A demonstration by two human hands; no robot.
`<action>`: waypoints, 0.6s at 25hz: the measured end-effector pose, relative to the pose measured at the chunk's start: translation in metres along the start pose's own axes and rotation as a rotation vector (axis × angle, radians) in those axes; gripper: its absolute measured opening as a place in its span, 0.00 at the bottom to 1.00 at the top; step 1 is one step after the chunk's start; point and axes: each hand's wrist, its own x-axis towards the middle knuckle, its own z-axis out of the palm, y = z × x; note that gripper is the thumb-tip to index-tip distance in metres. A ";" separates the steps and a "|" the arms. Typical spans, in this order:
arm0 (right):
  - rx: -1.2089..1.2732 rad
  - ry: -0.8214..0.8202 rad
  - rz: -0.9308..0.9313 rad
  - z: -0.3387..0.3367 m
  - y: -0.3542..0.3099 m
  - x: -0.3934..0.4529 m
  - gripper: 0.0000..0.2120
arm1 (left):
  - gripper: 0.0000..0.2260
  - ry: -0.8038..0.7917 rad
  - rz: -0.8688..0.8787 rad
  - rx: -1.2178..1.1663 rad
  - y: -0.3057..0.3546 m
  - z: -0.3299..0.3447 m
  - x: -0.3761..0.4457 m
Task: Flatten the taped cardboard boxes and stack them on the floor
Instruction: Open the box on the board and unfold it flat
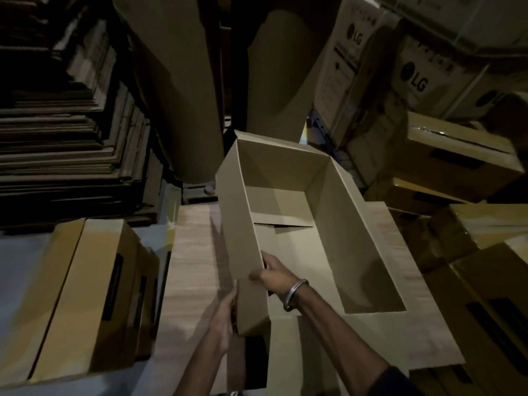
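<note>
Holding an open cardboard box [300,212] up in the middle of the view, above flattened cardboard sheets [194,252] lying on the floor [17,258]; gripping its near left corner with both hands; left hand [227,312] curling around the outside of the near corner, fingers pressing on the side wall and closed on the cardboard; right hand [271,274] reaching over the rim, thumb outside and fingers hooking inside the wall, clenching the board; wearing a metal bangle [294,294] on the right wrist; showing the box's bottom flaps partly folded open inside, one lying across the far half; sitting just left of the sheets, a closed brown carton [80,295] with a dark label; rising at far left, a tall stack of flattened cardboard [57,132]; piling up at right, more brown cartons [457,158], with LG-printed boxes [411,75] above them; standing behind the held box, large brown paper rolls [183,81]
</note>
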 end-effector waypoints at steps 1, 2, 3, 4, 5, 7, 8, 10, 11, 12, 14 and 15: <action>0.062 -0.004 -0.022 -0.010 -0.013 -0.001 0.19 | 0.30 0.027 0.044 0.039 0.010 0.004 0.000; 0.116 -0.004 -0.040 -0.020 -0.025 -0.002 0.19 | 0.31 0.036 0.107 0.066 0.020 0.006 0.000; 0.158 -0.008 -0.057 -0.029 -0.037 -0.004 0.17 | 0.30 0.046 0.165 0.086 0.033 0.011 -0.004; 0.194 -0.011 -0.070 -0.038 -0.047 -0.007 0.16 | 0.29 0.081 0.221 0.110 0.047 0.017 -0.009; 0.228 -0.011 -0.085 -0.048 -0.056 -0.012 0.16 | 0.28 0.142 0.275 0.131 0.059 0.025 -0.019; 0.302 -0.027 -0.116 -0.071 -0.068 -0.027 0.18 | 0.26 0.284 0.398 0.182 0.075 0.039 -0.039; 0.331 -0.033 -0.127 -0.085 -0.070 -0.033 0.19 | 0.25 0.340 0.458 0.221 0.078 0.048 -0.051; 0.385 -0.065 -0.155 -0.116 -0.066 -0.049 0.17 | 0.27 0.428 0.547 0.381 0.077 0.066 -0.074; 0.412 -0.082 -0.166 -0.133 -0.062 -0.057 0.18 | 0.29 0.470 0.572 0.480 0.074 0.079 -0.086; 0.437 -0.085 -0.172 -0.148 -0.056 -0.063 0.19 | 0.29 0.510 0.597 0.567 0.072 0.090 -0.095; 0.464 -0.078 -0.176 -0.178 -0.042 -0.073 0.21 | 0.28 0.574 0.651 0.673 0.063 0.119 -0.110; 0.475 -0.075 -0.176 -0.193 -0.033 -0.079 0.23 | 0.27 0.597 0.671 0.702 0.056 0.136 -0.115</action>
